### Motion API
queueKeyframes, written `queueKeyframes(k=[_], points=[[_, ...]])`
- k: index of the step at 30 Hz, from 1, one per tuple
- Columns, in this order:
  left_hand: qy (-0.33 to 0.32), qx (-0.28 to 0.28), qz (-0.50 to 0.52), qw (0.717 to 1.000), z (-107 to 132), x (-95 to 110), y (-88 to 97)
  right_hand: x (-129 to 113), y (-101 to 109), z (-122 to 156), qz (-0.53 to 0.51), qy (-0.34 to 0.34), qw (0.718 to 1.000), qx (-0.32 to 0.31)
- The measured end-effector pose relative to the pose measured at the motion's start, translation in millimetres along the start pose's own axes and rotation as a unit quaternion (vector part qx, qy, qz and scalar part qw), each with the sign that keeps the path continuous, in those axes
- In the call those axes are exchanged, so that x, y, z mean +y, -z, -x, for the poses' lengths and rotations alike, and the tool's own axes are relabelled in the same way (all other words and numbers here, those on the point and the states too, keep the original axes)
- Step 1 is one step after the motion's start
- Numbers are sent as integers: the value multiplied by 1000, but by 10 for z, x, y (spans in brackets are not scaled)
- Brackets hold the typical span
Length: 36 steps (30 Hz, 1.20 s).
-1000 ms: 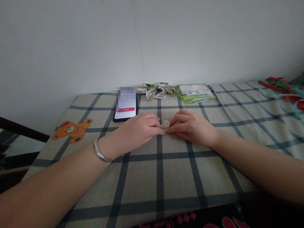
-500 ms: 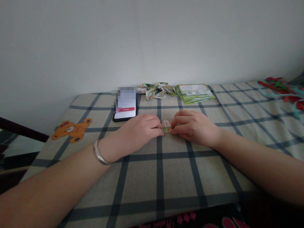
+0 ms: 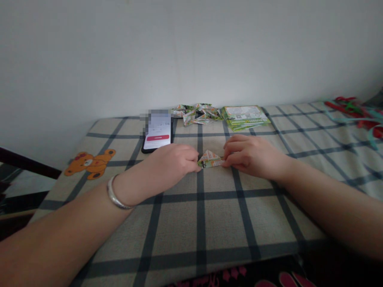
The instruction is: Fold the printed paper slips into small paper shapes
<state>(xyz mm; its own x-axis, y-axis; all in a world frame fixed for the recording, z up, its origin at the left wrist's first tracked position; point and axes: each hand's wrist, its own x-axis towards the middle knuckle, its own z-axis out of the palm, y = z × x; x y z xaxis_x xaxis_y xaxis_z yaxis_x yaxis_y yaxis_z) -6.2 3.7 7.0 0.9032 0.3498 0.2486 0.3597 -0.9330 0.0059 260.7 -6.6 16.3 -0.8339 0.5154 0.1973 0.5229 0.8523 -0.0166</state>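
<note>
Between my hands, low over the checked cloth, is a small folded piece of printed paper (image 3: 210, 158), white, green and orange, with a triangular upper part above a flat strip along the bottom. My left hand (image 3: 175, 161), a silver bangle on its wrist, pinches the paper's left end. The right end is pinched by my right hand (image 3: 248, 155). Fingertips partly hide both ends of the paper.
Behind the hands lie a phone (image 3: 158, 131) with a lit screen, several folded paper pieces (image 3: 197, 114) and a stack of printed leaflets (image 3: 245, 116). Red and teal ribbons (image 3: 356, 115) lie far right. A bear picture (image 3: 91, 162) is at left. A wall (image 3: 191, 52) rises behind.
My hands have moved apart, the left slightly leftward and the right slightly rightward. More of the folded paper shows between them, including its triangular part. The phone screen's content has changed.
</note>
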Motion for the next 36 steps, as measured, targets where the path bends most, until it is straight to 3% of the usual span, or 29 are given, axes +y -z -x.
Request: queueKeyframes(k=[11, 19, 29, 36], points=[[16, -58, 0, 998, 13, -5, 52, 109, 20, 67, -13, 1, 1000, -27], [28, -23, 169, 985, 29, -75, 69, 110, 31, 98, -17, -13, 999, -36], [24, -72, -9, 997, 8, 50, 121, 85, 75, 112, -28, -31, 998, -47], [96, -59, -77, 991, -12, 175, 58, 163, -24, 91, -98, -42, 994, -15]])
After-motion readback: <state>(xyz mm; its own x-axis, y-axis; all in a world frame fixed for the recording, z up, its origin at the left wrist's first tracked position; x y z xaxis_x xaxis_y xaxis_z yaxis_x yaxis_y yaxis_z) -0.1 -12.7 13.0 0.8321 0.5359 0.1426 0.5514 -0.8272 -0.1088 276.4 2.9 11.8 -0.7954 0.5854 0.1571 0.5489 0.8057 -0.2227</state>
